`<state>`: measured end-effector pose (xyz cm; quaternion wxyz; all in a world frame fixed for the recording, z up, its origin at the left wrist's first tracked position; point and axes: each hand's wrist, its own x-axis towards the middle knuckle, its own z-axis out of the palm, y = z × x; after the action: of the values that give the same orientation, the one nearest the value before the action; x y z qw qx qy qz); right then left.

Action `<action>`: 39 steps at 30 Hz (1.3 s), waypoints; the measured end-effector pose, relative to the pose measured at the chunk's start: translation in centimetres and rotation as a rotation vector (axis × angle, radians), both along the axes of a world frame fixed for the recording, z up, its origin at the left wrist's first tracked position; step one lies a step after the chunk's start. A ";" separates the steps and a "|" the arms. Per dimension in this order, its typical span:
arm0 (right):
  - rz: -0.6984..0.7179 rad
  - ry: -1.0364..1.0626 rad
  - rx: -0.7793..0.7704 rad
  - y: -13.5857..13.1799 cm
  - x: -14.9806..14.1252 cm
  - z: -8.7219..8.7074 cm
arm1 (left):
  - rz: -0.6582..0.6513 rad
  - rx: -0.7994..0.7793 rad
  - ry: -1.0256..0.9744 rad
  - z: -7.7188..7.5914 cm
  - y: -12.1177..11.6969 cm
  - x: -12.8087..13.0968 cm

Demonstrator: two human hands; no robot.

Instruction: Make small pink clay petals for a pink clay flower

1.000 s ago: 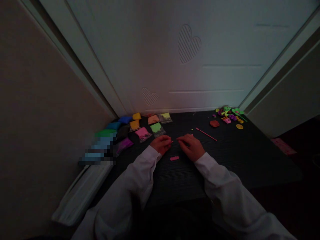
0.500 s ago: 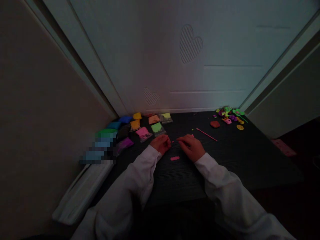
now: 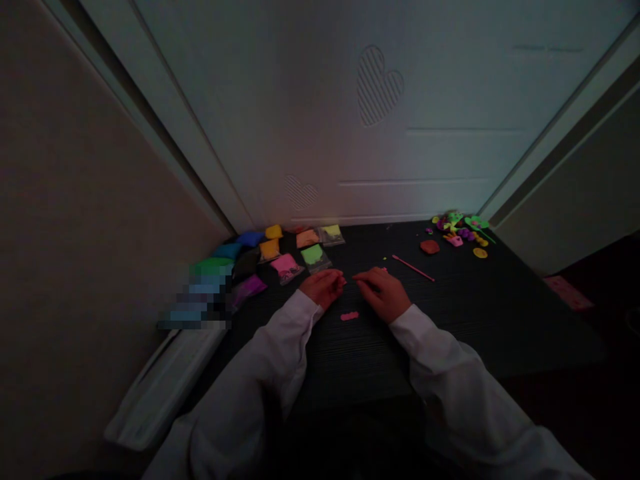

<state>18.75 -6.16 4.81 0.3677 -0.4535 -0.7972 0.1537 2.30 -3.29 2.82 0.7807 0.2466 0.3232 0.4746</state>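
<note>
My left hand (image 3: 324, 288) is closed, its fingertips pinching a tiny piece of pink clay (image 3: 345, 283). Facing it across a narrow gap, my right hand (image 3: 383, 293) has its thumb and fingers drawn together; whatever might be between them is too small to make out. A flat pink clay strip with a wavy edge (image 3: 349, 316) lies on the dark table just below the hands. Behind my right hand, another bit of pink clay shows partly. A thin pink modelling tool (image 3: 413, 268) rests to the right.
Bags of coloured clay (image 3: 287, 267) lie at the back left, by a long white case (image 3: 167, 387). A red-brown lump (image 3: 429, 247) and small colourful clay figures (image 3: 455, 230) sit at the back right. A white door (image 3: 320, 113) stands behind the dark table (image 3: 475, 320).
My left fingers have shifted slightly right and now meet the tiny pink piece that showed in the gap between the hands. My right hand has barely moved.
</note>
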 end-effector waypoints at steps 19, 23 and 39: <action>-0.030 0.091 0.029 -0.5 -0.1 0.7 | -0.013 -0.007 0.011 0.2 0.0 0.1; -0.030 0.094 0.036 -0.5 -0.2 0.8 | -0.023 -0.008 0.034 0.1 0.0 0.3; 0.025 0.053 0.036 -0.7 -0.9 0.4 | -0.080 0.137 0.254 -1.1 -0.4 0.9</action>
<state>17.89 -6.90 5.21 0.3950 -0.4325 -0.7954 0.1560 3.19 -3.73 1.74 0.7334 0.3698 0.3761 0.4289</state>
